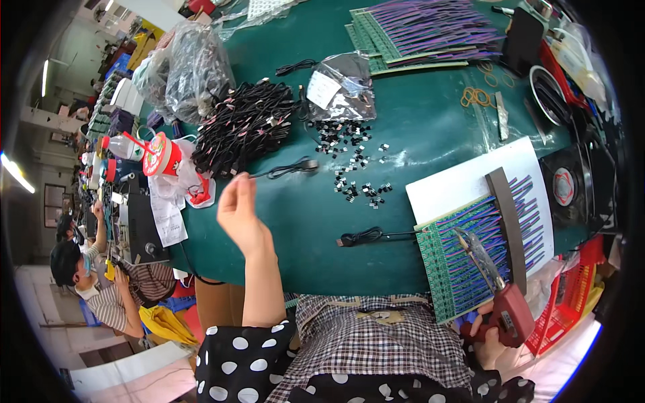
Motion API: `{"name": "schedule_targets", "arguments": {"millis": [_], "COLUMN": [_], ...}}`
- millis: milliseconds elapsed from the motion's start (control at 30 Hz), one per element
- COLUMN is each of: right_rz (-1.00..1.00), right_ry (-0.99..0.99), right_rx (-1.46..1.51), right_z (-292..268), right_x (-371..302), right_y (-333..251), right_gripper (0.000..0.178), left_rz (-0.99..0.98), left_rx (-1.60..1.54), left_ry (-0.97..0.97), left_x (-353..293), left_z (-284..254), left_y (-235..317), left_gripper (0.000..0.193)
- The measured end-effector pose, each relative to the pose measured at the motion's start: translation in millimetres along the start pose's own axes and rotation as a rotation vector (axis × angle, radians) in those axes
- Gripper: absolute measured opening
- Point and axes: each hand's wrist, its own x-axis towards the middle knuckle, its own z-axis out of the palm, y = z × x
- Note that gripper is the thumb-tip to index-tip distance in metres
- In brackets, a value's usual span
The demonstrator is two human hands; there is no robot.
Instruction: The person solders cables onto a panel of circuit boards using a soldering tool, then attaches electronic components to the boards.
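Note:
My left hand (240,216) is raised over the left part of the table, fingers pinched at the end of a coiled black USB cable (289,168). My right hand (490,346) grips the red handle of a soldering gun (516,310) at the lower right. Its metal tip hovers over or touches a green circuit board panel (440,272) lined with blue and purple wires; I cannot tell which. A grey-brown bar (505,221) lies across those wires, on white paper (447,181). Another coiled black USB cable (363,236) runs up to the panel's left edge.
A pile of black cables (245,124) lies at the far left, beside a red-lidded cup (162,158). Small black-and-white parts (356,161) are scattered mid-table. More wired boards (423,33) are stacked at the back; rubber bands (476,97) lie nearby. Other people sit at left.

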Motion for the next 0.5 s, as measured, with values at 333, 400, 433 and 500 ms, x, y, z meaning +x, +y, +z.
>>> {"name": "schedule_targets", "arguments": {"millis": [333,400,433,500], "right_rz": [0.073,0.067,0.075,0.085], "right_ry": [-0.076,-0.07,-0.129,-0.129], "right_rx": [0.069,0.075,0.18,0.2], "right_z": [-9.8,-9.9,-14.5,-13.9], "right_x": [1.9,0.3,-1.3,0.8], "right_y": [0.9,2.7,5.5,5.4], "right_gripper": [0.07,0.069,0.071,0.07], "left_rz": [0.172,0.248,0.326,0.435], "left_rx": [0.449,0.486,0.539,0.637], "left_ry": [-0.885,-0.949,-0.926,-0.923], "left_x": [-104.8,-123.6,-130.0,-136.4], "left_z": [68.8,78.2,82.0,84.6], "left_y": [67.4,50.3,45.0,36.7], "left_gripper": [0.009,0.013,0.015,0.016]}}
